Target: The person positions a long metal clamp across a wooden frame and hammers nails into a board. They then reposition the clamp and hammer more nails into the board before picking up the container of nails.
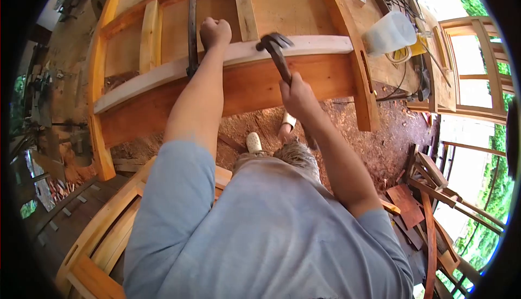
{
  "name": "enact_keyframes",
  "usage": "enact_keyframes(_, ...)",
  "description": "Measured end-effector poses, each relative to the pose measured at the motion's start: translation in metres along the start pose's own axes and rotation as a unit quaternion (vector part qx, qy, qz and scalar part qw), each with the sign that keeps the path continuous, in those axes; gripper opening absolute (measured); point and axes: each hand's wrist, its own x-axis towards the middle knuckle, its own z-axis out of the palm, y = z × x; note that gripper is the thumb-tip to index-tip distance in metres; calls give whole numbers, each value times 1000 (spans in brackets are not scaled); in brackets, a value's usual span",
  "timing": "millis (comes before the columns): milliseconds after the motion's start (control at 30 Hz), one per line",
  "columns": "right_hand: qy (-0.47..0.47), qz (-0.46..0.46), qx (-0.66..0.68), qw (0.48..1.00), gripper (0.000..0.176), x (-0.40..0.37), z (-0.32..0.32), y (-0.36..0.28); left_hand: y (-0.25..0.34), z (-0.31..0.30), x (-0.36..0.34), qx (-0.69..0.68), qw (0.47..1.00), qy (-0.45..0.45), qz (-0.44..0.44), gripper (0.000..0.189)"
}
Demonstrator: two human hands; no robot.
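Note:
My right hand (299, 97) is wrapped round the handle of a claw hammer (279, 56), whose dark head is over a pale wooden rail (320, 44). My left hand (216, 32) is closed in a fist beyond that rail, just right of a dark metal bar clamp (192, 25) that spans the work. Whatever the left fingers may hold is hidden. Below the rail runs a wide reddish-brown board (244, 86), part of a large wooden frame (365, 93) with crosspieces (245, 7) and panels.
A translucent plastic container (389, 32) stands on the bench (375, 72) at right, near cables. Wood scraps (406, 205) are piled at lower right. Another wooden frame (103, 234) lies at lower left. Shavings cover the floor (353, 152) around my feet.

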Motion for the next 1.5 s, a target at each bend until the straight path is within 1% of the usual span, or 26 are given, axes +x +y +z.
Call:
enact_keyframes(133,-6,89,71,994,32,-22,-14,22,-25,11,10,-49,996,75,22,23)
enact_keyframes(200,-33,109,146,983,34,-33,-30,48,-30,4,12,-113,993,-3,28,29)
enact_keyframes(233,-42,120,165,978,30,-39,-39,63,-31,-1,12,-107,994,9,33,29)
enact_keyframes(300,-65,133,217,965,23,-50,-60,86,-27,-5,11,-121,991,-52,28,30)
enact_keyframes(333,-80,133,249,956,20,-56,-72,94,-23,-5,10,-118,991,-44,34,30)
enact_keyframes(400,-89,168,302,934,21,-67,-88,112,-16,-3,8,-230,972,-40,6,24)
enact_keyframes(467,-107,187,384,898,26,-74,-97,131,-3,3,12,-244,969,-33,-8,21)
enact_keyframes(533,-127,226,443,858,25,-76,-104,137,7,11,18,-275,960,-31,-39,17)
enact_keyframes(600,-142,217,427,866,23,-72,-113,138,16,27,28,-321,947,-18,-19,16)
enact_keyframes(633,-143,183,373,898,21,-69,-118,137,18,36,34,-364,931,-10,1,15)
enact_keyframes(667,-146,186,370,899,21,-64,-131,122,25,39,38,-365,931,-8,-4,15)
enact_keyframes(733,-127,122,290,941,22,-57,-158,90,32,45,47,-255,966,4,37,13)
enact_keyframes(767,-118,131,337,925,23,-57,-164,85,32,52,51,-251,965,26,66,14)
enact_keyframes(800,-116,134,332,927,23,-56,-174,73,31,57,55,-256,965,24,62,14)
enact_keyframes(867,-97,91,519,844,24,-52,-189,48,32,59,67,-212,974,-2,82,15)
enact_keyframes(900,-126,114,516,840,22,-51,-191,54,30,59,70,-217,973,-4,81,15)
enact_keyframes(933,-122,115,512,842,22,-50,-186,63,30,58,69,-180,979,-25,95,14)
enact_keyframes(1000,-64,165,272,946,21,-50,-177,77,23,63,71,-151,982,-50,99,13)
enact_keyframes(1067,-57,180,246,951,20,-48,-176,65,8,67,72,-158,972,-48,168,11)
enact_keyframes(1133,-67,216,208,952,21,-41,-165,59,3,70,67,-165,974,-41,148,11)
enact_keyframes(1200,-78,211,201,953,21,-27,-158,49,9,74,63,-177,975,-29,131,10)
enact_keyframes(1267,-94,178,227,953,23,-8,-153,33,10,74,55,-164,972,15,166,12)
enact_keyframes(1300,-100,153,180,966,24,6,-154,19,12,72,52,-124,977,25,171,12)
enact_keyframes(1367,-97,97,165,977,26,36,-149,-4,8,78,54,-139,972,34,185,10)
enact_keyframes(1433,-118,94,102,983,26,68,-144,-28,11,83,52,-158,965,51,204,8)
enact_keyframes(1500,-119,38,65,990,29,97,-136,-46,12,78,52,-58,976,54,204,10)
